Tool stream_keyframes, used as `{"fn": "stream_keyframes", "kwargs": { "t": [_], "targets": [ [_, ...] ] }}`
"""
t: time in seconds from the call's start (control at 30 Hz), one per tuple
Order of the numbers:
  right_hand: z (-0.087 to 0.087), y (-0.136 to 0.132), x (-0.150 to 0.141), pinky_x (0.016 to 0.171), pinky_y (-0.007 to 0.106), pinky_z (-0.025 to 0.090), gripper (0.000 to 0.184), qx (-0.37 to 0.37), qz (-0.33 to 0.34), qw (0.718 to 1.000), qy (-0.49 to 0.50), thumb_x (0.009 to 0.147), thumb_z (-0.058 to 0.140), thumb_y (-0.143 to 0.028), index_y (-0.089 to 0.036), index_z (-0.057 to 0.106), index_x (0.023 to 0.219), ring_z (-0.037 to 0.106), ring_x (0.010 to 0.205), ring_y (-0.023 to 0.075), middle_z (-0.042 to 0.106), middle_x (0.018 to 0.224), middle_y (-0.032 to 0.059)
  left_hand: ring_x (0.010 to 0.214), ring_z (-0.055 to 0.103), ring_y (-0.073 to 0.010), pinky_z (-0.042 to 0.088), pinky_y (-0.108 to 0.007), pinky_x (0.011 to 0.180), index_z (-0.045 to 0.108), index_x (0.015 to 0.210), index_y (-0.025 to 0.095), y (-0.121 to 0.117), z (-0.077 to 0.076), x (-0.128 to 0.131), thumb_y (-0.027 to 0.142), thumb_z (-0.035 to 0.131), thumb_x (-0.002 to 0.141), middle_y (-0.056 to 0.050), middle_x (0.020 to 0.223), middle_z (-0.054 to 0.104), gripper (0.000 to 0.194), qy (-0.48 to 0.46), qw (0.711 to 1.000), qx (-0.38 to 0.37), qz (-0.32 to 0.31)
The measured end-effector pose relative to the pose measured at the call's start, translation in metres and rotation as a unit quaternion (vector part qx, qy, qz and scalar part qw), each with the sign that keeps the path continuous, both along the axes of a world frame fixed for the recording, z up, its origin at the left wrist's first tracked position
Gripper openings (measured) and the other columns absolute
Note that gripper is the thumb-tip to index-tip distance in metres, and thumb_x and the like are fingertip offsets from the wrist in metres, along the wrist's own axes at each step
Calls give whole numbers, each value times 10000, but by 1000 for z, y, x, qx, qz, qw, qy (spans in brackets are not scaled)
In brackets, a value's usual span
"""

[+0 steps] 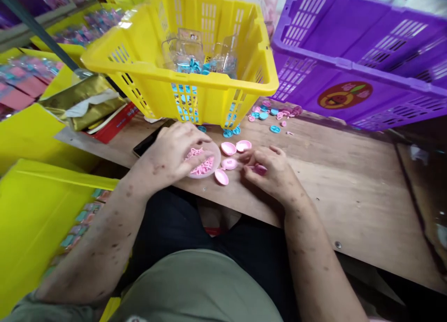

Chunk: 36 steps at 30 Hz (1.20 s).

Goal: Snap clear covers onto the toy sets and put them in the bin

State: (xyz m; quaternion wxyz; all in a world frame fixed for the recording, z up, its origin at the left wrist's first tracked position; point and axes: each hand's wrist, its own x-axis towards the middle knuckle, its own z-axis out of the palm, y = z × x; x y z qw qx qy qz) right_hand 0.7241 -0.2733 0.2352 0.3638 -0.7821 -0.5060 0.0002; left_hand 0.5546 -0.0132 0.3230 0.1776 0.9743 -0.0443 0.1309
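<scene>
My left hand (178,154) lies over a small round translucent tub (217,160) of thin pink plastic bits (204,165). Its fingers arch across the far side and the thumb stretches over the bits, apart from the fingers. To the right, my right hand (270,170) is closed, with a pink plastic piece (259,169) between thumb and fingers; part of it is hidden. Between the hands lie several oval pink shells, among them a hollow shell (228,148), another near the right fingertips (243,146), one in the middle (229,164) and one nearest me (221,176).
A yellow crate (209,96) with clear packs stands behind the tub; a purple crate (300,75) is at the right. Blue and pink pieces (263,115) lie before them on the wooden table (349,182). A dark phone-like object (148,142) and gold packet (87,103) sit left.
</scene>
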Motion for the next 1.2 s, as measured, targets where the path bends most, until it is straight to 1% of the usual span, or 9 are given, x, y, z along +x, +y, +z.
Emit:
{"fn": "stream_keyframes", "kwargs": {
  "t": [0.07, 0.23, 0.33, 0.43, 0.57, 0.73, 0.83, 1.0, 1.2],
  "targets": [
    [-3, 1, 0, 1202, 691, 381, 145, -6, 1, 1000, 1, 970, 742, -197, -241, 652, 865, 764, 1117, 318, 842, 1131, 43, 1103, 690, -292, 530, -452, 1023, 771, 1237, 196, 14, 4, -5, 378, 614, 1129, -98, 1168, 768, 263, 25, 998, 0, 52],
    [5, 4, 0, 1070, 589, 568, 56, 68, 10, 997, -18, 1073, 741, -304, -270, 775, 1045, 693, 1283, 361, 740, 1381, 133, 1220, 615, -386, 473, -567, 1063, 838, 1091, 215, 20, -14, -2, 308, 739, 1043, -127, 1175, 751, 144, 61, 983, 148, 88],
    [13, 6, -3, 1012, 473, 630, 70, 120, 71, 990, 35, 1111, 686, -250, -279, 746, 1130, 757, 1181, 282, 776, 1249, 100, 1222, 578, -404, 452, -588, 1044, 859, 1055, 215, 12, -27, 8, 286, 802, 1000, -141, 1216, 719, 107, 34, 979, 183, 79],
    [15, 7, -7, 959, 424, 644, 122, 152, 132, 976, 80, 1048, 830, -309, -274, 721, 1090, 793, 1061, 256, 815, 1106, 58, 1193, 565, -395, 454, -570, 985, 852, 1019, 206, 9, -33, 15, 297, 791, 1017, -140, 1175, 715, 110, 25, 976, 206, 69],
    [18, 7, -10, 868, 385, 626, 224, 150, 128, 975, 99, 1001, 898, -358, -251, 705, 964, 784, 909, 225, 800, 961, 36, 1166, 578, -392, 432, -547, 914, 809, 945, 190, 9, -31, 19, 281, 758, 1029, -134, 1151, 738, 134, 33, 970, 231, 70],
    [25, 6, -13, 861, 367, 621, 129, 141, 114, 974, 133, 1047, 834, -322, -254, 744, 986, 792, 924, 215, 834, 1001, 45, 1148, 615, -362, 414, -516, 955, 765, 1068, 175, 7, -19, 13, 290, 635, 1112, -128, 1125, 770, 179, 30, 972, 230, 32],
    [25, 8, -14, 874, 370, 623, 120, 150, 125, 972, 134, 1032, 853, -300, -261, 751, 983, 794, 906, 212, 843, 1002, 37, 1141, 623, -348, 407, -502, 968, 773, 1121, 194, 8, -14, 9, 281, 689, 1086, -111, 1143, 782, 126, 43, 974, 222, 25],
    [20, 9, -14, 876, 363, 610, 123, 146, 127, 975, 105, 1019, 875, -313, -261, 768, 991, 798, 898, 207, 846, 987, 24, 1179, 582, -376, 398, -515, 942, 834, 1020, 227, 10, -23, 15, 276, 788, 1020, -120, 1139, 755, 67, 68, 972, 220, 51],
    [20, 9, -14, 881, 376, 624, 147, 147, 118, 975, 119, 1016, 879, -354, -260, 772, 979, 798, 880, 215, 851, 985, 32, 1169, 624, -306, 435, -500, 1034, 804, 1007, 230, 13, -25, 15, 283, 604, 1103, -50, 1119, 780, 228, 19, 983, 184, 18]
  ]
}}
